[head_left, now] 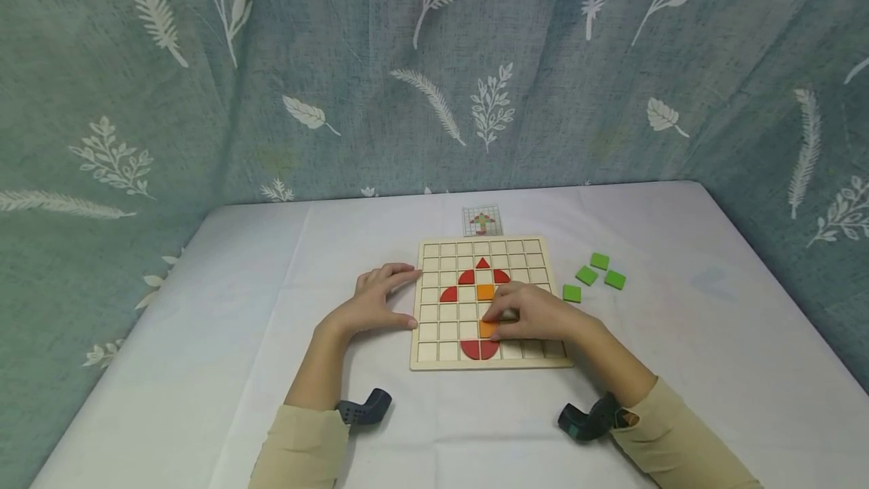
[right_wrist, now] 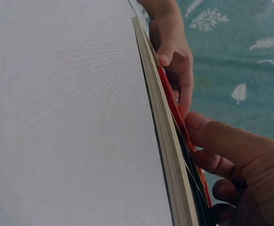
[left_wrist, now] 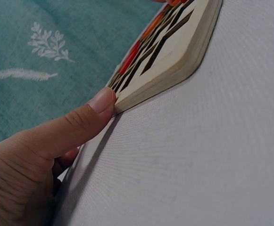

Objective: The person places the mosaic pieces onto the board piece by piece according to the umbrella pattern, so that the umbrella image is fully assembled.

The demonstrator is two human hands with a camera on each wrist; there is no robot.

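A wooden grid board [head_left: 429,361] lies on the white cloth. On its lower middle, my right hand [head_left: 532,313] pinches an orange square tile [head_left: 486,329] between thumb and fingers, at a grid cell. My left hand [head_left: 370,302] is spread at the board's left side, its thumb and fingertips touching the edge; in the left wrist view the thumb [left_wrist: 101,100] presses the board's side. Another orange square [head_left: 485,292] sits higher up. Red quarter-round tiles [head_left: 449,294] and a red triangle [head_left: 483,263] lie in other cells. Two red quarter-rounds [head_left: 470,350] sit side by side below my right hand.
Several loose green square tiles [head_left: 587,275] lie on the cloth right of the board. A small pattern card [head_left: 482,221] with a gridded picture rests just behind the board. A leaf-print curtain [head_left: 353,96] hangs along the back and sides of the table.
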